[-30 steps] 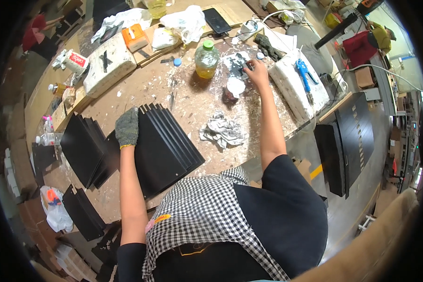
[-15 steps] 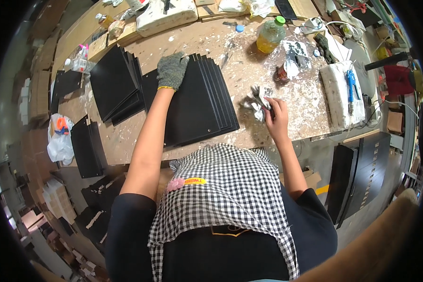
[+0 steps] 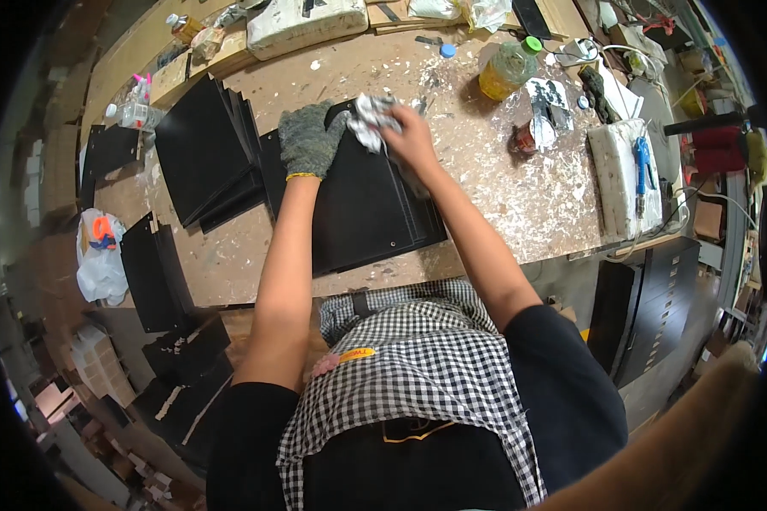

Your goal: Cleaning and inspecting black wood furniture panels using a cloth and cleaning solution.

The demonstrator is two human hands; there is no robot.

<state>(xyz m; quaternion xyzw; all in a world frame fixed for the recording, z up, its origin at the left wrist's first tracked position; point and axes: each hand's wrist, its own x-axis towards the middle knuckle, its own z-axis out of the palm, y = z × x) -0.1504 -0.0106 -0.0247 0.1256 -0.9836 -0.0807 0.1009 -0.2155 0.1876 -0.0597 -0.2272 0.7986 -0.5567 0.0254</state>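
A stack of flat black panels (image 3: 358, 217) lies in front of me on the workbench, slightly fanned out at its right side. My left hand (image 3: 308, 143), in a grey knit glove, rests flat on the upper left part of this stack with the thumb out to the right. Bare, my right hand (image 3: 411, 138) grips a crumpled white and grey rag (image 3: 371, 124) against the far right corner of the top panel. The rag comes close to the glove's thumb. Part of the stack's right edge is hidden under my right wrist.
A second black panel pile (image 3: 204, 149) lies to the left, beside a clear plastic bottle (image 3: 141, 116). Right of my hands stand a green-capped bottle (image 3: 510, 70) and a small dark red jar (image 3: 528, 138). A blue pen-shaped tool (image 3: 642, 175) lies on a white block (image 3: 614, 175).
My right hand has carried the rag from the bare bench on the right, leftward and away from me, onto the panel stack. My left hand stays on the stack.
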